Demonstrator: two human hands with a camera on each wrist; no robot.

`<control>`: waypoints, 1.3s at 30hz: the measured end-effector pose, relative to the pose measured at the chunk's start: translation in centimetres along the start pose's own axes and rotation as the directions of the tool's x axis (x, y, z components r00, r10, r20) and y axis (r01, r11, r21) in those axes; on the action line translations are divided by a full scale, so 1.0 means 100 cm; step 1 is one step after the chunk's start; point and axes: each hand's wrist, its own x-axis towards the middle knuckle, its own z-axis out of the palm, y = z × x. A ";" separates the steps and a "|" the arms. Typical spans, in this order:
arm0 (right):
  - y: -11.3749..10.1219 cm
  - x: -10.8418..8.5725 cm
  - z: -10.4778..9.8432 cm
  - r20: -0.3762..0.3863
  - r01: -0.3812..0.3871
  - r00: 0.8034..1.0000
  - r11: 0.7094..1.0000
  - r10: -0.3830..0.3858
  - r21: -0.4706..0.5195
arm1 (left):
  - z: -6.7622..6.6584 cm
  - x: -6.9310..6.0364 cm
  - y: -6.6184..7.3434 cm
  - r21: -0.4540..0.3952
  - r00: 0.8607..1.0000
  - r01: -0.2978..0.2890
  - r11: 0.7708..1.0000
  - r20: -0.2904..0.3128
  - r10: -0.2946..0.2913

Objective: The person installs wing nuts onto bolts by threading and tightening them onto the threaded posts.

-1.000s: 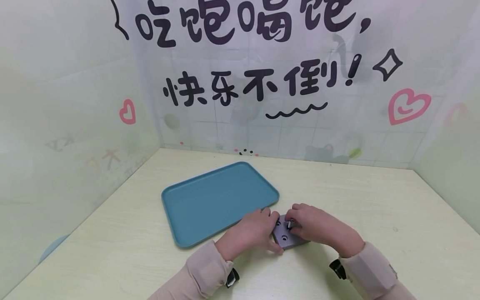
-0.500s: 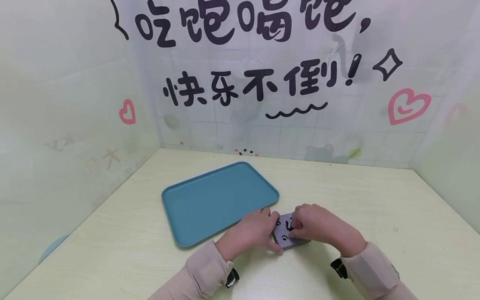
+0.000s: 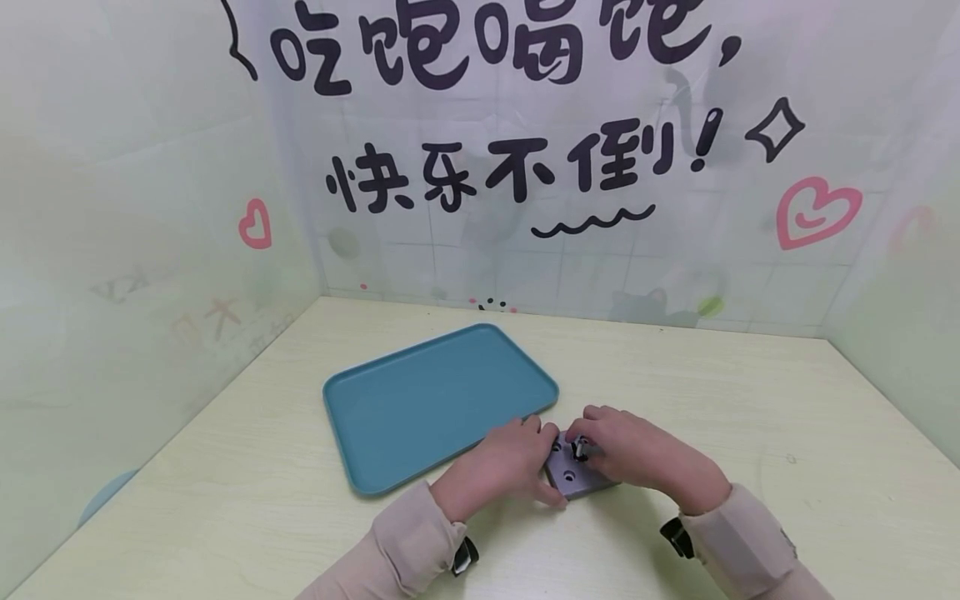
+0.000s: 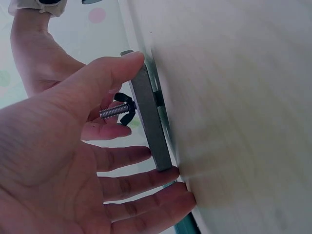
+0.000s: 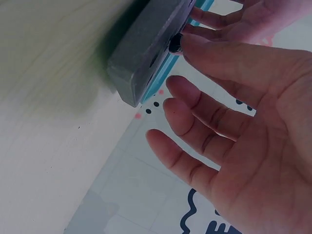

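A grey metal plate (image 3: 591, 487) with several holes lies just off the tray's near right corner. My left hand (image 3: 510, 460) grips it by its edges, the thumb on the near side and fingers at the far side. In the left wrist view, a threaded bolt (image 4: 112, 111) sticks out of the plate (image 4: 148, 119), with a black wing nut (image 4: 127, 118) on it close to the surface. My right hand (image 3: 633, 447) has thumb and forefinger at the wing nut. In the right wrist view the thumb touches the nut (image 5: 175, 44); the other fingers (image 5: 170, 146) hang loosely bent.
A blue tray (image 3: 442, 400) with a raised rim lies behind and left of the plate on the pale wooden table (image 3: 750, 433). Printed curtains (image 3: 480, 258) stand around the table's back and sides. A blue rounded edge (image 3: 105, 496) shows at far left.
My right fingers curled back to the right, then reached leftward round the wing nut again. The wing nut appears turned. My left hand and the plate have stayed in place.
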 end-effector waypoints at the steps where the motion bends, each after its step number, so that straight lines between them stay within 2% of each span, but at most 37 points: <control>1: 0.000 0.000 0.000 0.001 -0.003 1.000 1.000 0.003 0.002 | 0.000 0.000 0.000 -0.001 1.000 -0.001 1.000 0.000 0.001; 6: -0.001 0.001 0.000 0.027 -0.052 0.998 0.999 0.052 -0.002 | 0.000 0.000 0.001 0.005 1.000 -0.004 1.000 -0.001 0.004; 13: -0.003 0.002 0.001 0.043 -0.155 0.986 0.986 0.158 -0.066 | -0.001 -0.001 0.001 -0.008 1.000 0.006 1.000 0.007 -0.006; 16: -0.004 0.002 -0.001 0.078 -0.202 0.975 0.978 0.206 -0.052 | -0.001 0.000 0.001 -0.009 1.000 0.012 1.000 0.010 -0.012; 19: -0.005 0.001 -0.003 0.093 -0.219 0.971 0.975 0.221 -0.028 | -0.001 0.000 0.001 -0.006 1.000 0.017 1.000 0.013 -0.016; 22: -0.004 0.000 -0.004 0.072 -0.206 0.976 0.979 0.206 -0.013 | 0.000 0.000 0.001 0.001 1.000 0.018 1.000 0.011 -0.018; 26: -0.003 -0.002 -0.003 0.030 -0.103 0.994 0.995 0.103 0.005 | 0.000 -0.001 0.001 0.009 1.000 0.013 1.000 0.005 -0.013; 30: -0.002 -0.003 -0.002 0.028 -0.006 1.000 1.000 0.005 0.022 | 0.000 -0.002 0.000 0.004 1.000 0.011 1.000 0.002 -0.011; 39: 0.000 -0.002 0.001 -0.003 0.025 1.000 1.000 -0.025 -0.006 | -0.001 -0.002 0.000 -0.001 1.000 0.004 1.000 0.000 -0.004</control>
